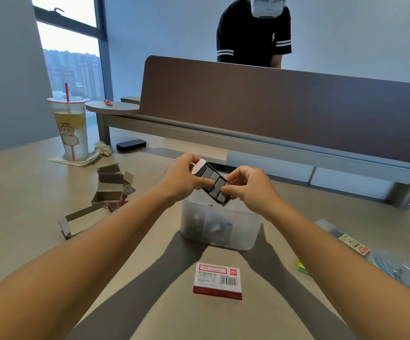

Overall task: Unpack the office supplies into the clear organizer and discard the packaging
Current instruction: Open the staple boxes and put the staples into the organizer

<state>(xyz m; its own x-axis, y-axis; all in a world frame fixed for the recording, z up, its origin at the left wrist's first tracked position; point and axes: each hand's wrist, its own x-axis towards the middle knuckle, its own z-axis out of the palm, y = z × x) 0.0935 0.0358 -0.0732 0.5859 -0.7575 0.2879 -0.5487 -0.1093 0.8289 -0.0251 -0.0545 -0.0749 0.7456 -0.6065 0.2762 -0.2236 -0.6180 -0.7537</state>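
Small box of staples (pixel 212 184), dark tray with grey rows, held tilted above the clear organizer (pixel 220 228). Left hand (pixel 183 179) grips its white upper end, fingers curled round it; right hand (pixel 247 186) pinches the lower end. Organizer stands mid-counter (pixel 27 192). Red-and-white box (pixel 217 280) nearer; opened cardboard packaging (pixel 112 190) to the left.

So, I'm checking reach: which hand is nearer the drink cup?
Left. The left hand is right of and nearer than the drink cup; the right hand is farther right.
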